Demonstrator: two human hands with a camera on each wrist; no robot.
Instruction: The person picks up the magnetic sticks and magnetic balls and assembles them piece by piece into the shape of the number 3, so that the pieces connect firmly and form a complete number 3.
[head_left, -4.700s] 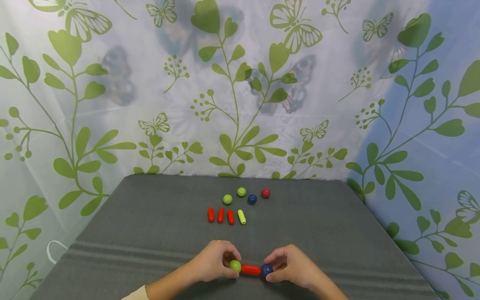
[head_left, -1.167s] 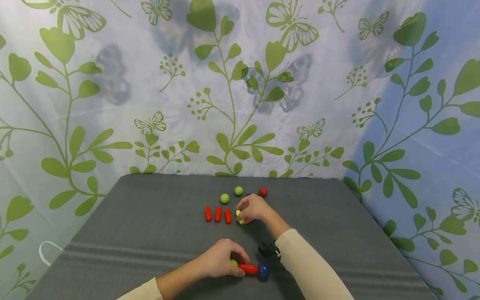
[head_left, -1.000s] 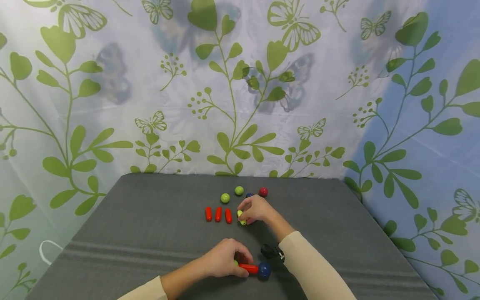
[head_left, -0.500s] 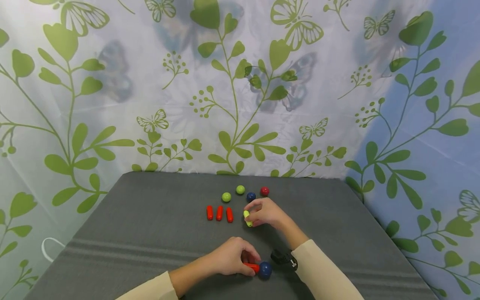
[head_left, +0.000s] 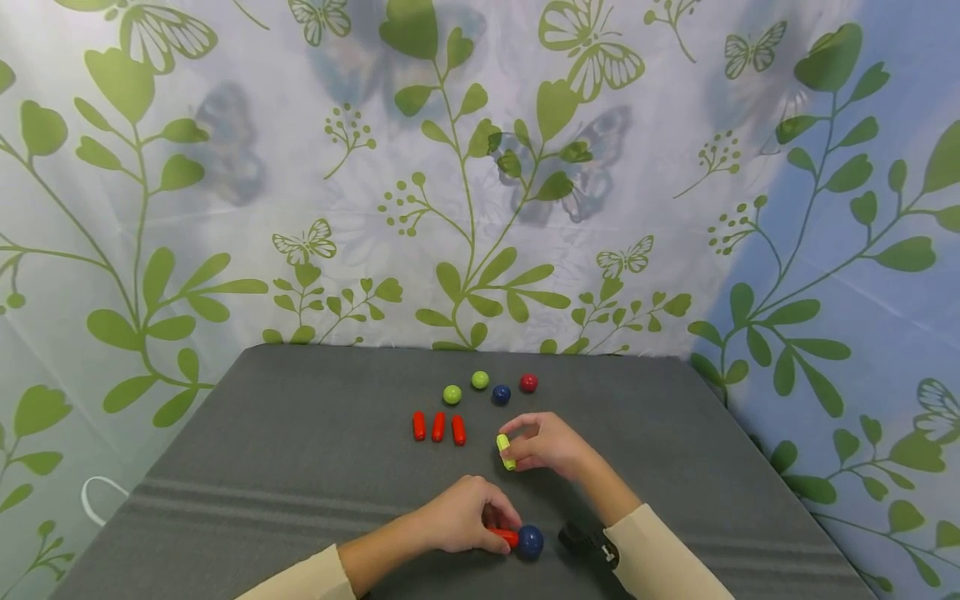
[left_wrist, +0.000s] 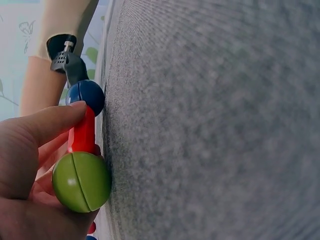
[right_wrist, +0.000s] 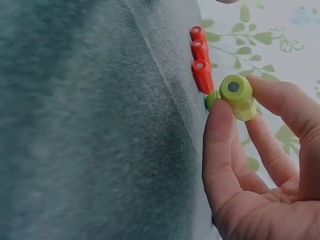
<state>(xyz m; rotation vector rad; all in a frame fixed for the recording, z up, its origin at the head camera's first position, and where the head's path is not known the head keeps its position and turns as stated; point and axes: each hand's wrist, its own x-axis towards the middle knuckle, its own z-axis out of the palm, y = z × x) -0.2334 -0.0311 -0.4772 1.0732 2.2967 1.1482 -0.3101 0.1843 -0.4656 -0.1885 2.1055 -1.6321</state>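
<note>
In the head view my left hand [head_left: 465, 515] grips a red magnetic rod [head_left: 504, 537] low over the grey cloth, its right end joined to a dark blue ball [head_left: 530, 542]. The left wrist view shows a green ball [left_wrist: 81, 181] at the rod's other end, beside my palm; from the head that ball is hidden. My thumb lies along the rod, its tip near the blue ball. Above and to the right, my right hand [head_left: 551, 446] pinches a yellow-green rod [head_left: 502, 442] between thumb and fingers. A grey round inset marks that rod's end [right_wrist: 233, 86].
Three red rods [head_left: 438, 427] lie in a row left of my right hand. Behind them sit two green balls [head_left: 452, 394], a blue ball [head_left: 501, 394] and a red ball [head_left: 528, 383]. A patterned curtain [head_left: 480, 208] hangs at the table's back edge.
My right hand left the blue ball, reached to the rods, took hold of the yellow-green one and brought it right and nearer. My left hand shifted from the green ball onto the red rod.
</note>
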